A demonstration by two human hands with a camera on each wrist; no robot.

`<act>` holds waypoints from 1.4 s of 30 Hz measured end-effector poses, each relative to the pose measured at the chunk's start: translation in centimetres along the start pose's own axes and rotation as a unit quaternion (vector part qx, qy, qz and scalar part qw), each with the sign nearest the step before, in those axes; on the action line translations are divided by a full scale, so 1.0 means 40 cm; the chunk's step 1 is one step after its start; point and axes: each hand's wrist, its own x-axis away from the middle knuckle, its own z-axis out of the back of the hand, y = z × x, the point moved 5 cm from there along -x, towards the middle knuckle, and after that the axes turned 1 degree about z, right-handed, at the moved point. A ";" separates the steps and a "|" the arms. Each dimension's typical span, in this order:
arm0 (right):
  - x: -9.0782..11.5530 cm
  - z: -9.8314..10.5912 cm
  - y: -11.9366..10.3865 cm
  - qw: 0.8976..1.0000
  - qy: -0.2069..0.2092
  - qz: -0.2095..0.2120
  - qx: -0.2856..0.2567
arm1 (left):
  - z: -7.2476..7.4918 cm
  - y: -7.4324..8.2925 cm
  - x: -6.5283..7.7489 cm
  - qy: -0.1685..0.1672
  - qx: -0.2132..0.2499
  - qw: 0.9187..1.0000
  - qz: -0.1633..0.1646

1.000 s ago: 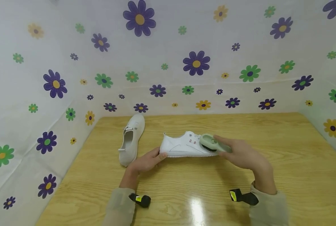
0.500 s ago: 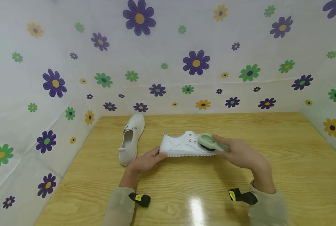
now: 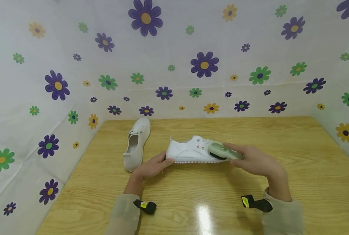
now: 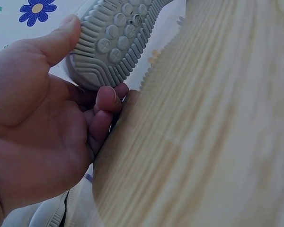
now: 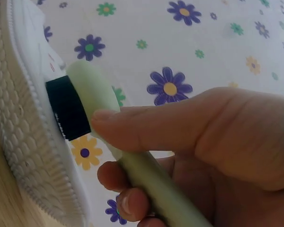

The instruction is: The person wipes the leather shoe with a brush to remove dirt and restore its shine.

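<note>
A white shoe (image 3: 181,151) with small red letters on its side is held up over the table, its toe to the right. My left hand (image 3: 154,166) grips it by the heel, thumb on the side of the sole; the left wrist view shows the grey patterned sole (image 4: 118,35). My right hand (image 3: 256,161) holds a pale green brush (image 3: 220,150) by its handle, fingers curled round it in the right wrist view. The brush's black bristles (image 5: 68,109) touch the shoe's side near the toe.
A second white shoe (image 3: 134,150) lies on the wooden table (image 3: 174,199), left of the held one and close to my left hand. A white flower-printed cloth (image 3: 174,42) stands behind the table and along both sides.
The brush shifts slightly left along the shoe, then back right toward the toe with my right hand. My left hand and the held shoe stay in place.
</note>
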 end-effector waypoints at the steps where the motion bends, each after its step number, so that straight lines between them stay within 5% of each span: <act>1: -0.004 -0.003 -0.005 1.000 0.001 0.000 0.003 | 0.000 0.000 0.000 -0.001 -0.001 1.000 0.000; 9: 0.007 0.000 0.001 0.999 -0.010 0.000 -0.037 | -0.001 -0.001 -0.001 0.002 -0.007 1.000 -0.001; 16: 0.000 0.005 0.010 1.000 0.019 -0.018 0.006 | 0.001 0.000 0.005 0.006 0.000 1.000 0.001; 20: -0.012 -0.008 -0.005 1.000 0.007 0.005 -0.008 | 0.000 0.001 0.004 0.001 0.000 1.000 -0.003; 25: 0.009 0.008 0.023 0.999 0.005 -0.014 -0.032 | -0.003 0.004 0.003 0.000 -0.001 1.000 -0.002; 33: -0.021 -0.004 0.010 0.998 0.028 -0.039 0.028 | -0.002 0.001 0.008 0.002 0.005 1.000 0.002; 42: 0.015 0.014 0.035 0.999 0.012 -0.025 -0.027 | -0.003 0.002 0.003 0.002 0.000 1.000 0.002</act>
